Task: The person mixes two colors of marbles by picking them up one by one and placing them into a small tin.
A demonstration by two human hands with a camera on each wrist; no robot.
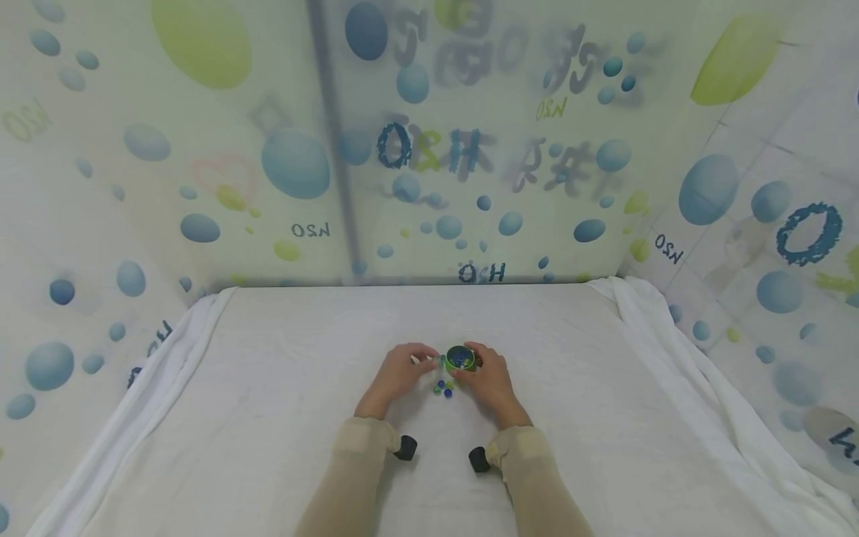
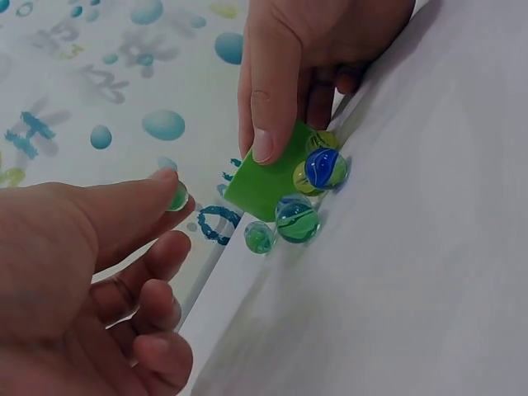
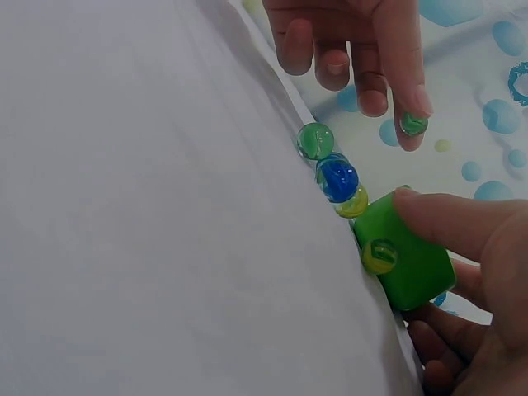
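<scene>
Between thumb and index finger my left hand (image 1: 403, 371) pinches a small green glass marble (image 3: 414, 124), just left of the cup. My right hand (image 1: 492, 378) grips a small bright green cup (image 2: 257, 188) by its sides, thumb on the near wall. From the head view the cup's opening looks dark, with something bluish inside. Several marbles lie on the white cloth in front of the cup: a blue one (image 3: 337, 180), a green one (image 2: 297, 219), a smaller-looking green one (image 2: 259, 238) and a yellow-green one (image 3: 379, 256).
A white cloth (image 1: 268, 388) covers the table, with bunched folds along its left and right edges. Behind it hangs a pale curtain (image 1: 429, 246) printed with blue and green dots and letters. Each sleeve cuff carries a dark wrist device (image 1: 406, 447).
</scene>
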